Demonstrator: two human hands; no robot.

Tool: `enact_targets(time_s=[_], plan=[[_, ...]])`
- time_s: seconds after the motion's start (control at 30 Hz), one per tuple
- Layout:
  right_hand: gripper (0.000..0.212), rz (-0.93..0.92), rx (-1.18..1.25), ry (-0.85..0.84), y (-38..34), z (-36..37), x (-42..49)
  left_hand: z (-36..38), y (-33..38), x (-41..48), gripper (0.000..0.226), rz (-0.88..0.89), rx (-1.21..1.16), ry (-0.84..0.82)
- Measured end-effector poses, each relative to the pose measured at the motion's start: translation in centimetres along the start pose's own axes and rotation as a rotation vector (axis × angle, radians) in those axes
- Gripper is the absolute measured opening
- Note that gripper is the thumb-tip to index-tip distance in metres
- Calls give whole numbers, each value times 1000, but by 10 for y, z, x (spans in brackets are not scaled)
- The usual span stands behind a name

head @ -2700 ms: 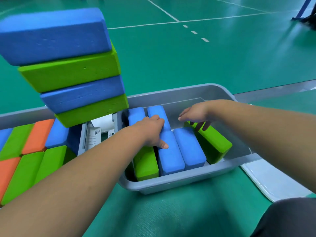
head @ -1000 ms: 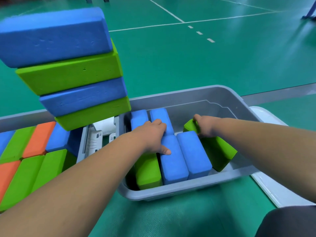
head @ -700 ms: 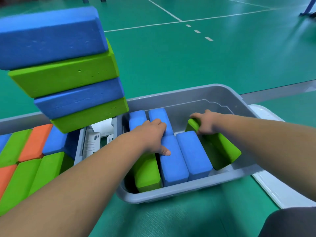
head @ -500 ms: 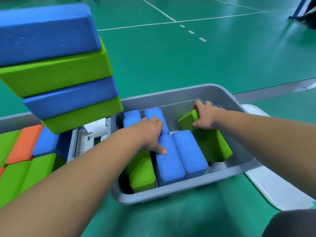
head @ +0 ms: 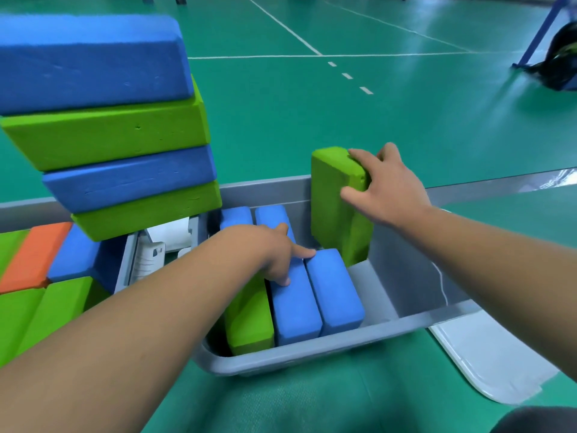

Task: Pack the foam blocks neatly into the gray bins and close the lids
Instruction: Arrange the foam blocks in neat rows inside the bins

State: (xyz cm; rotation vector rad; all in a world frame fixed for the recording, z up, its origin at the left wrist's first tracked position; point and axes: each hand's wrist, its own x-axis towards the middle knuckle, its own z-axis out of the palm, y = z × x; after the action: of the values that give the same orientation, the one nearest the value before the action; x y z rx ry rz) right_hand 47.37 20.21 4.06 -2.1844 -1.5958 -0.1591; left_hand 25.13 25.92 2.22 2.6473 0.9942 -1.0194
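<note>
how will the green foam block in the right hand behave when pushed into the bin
Probably light: the right hand holds the rectangular green foam block upright by its top end alone. Likely stiff, since it looks straight on end. It may tip, being tall and narrow in the open gap of the gray plastic bin.

no writing, label, brand or number can be read: the blue rectangular foam blocks (head: 334, 295), the green rectangular foam block (head: 334, 198), the orange foam block (head: 34, 254), the gray plastic bin (head: 312, 348) and the flat white plastic lid (head: 487, 364) are plain, and the green floor (head: 406, 126) bears only white painted lines (head: 312, 55)
</note>
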Motion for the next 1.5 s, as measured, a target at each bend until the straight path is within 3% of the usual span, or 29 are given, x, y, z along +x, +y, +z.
enact_targets(time_s=[0.17,0.3,0.4,0.57,0.77,1.03,1.17,1.27,1.5], plan=[[75,76,207,184,-17,-15,6,-3,0,-7,70,22,3,-9],[81,82,203,122,-33,-7,-3,1,-3,-7,69,22,-17,5],[84,66,139,-48,-42,13,-14,3,-8,-12,66,32,-77,20],[57,45,-45,-644,-46,52,-23,7,-16,-13,61,49,-85,45],[51,138,140,-759,-29,55,-17,10,-14,-16,64,58,-93,46],[34,34,81,-600,-38,55,-15,1,-23,-24,74,66,-103,54],[29,92,182,-459,-73,43,-3,-35,-45,-56,62,83,-102,89],[30,74,270,-365,-110,20,15,-72,-68,-93,45,87,-202,251],[24,38,421,-123,-189,-46,60,-119,-113,-171,11,-24,-369,811]])
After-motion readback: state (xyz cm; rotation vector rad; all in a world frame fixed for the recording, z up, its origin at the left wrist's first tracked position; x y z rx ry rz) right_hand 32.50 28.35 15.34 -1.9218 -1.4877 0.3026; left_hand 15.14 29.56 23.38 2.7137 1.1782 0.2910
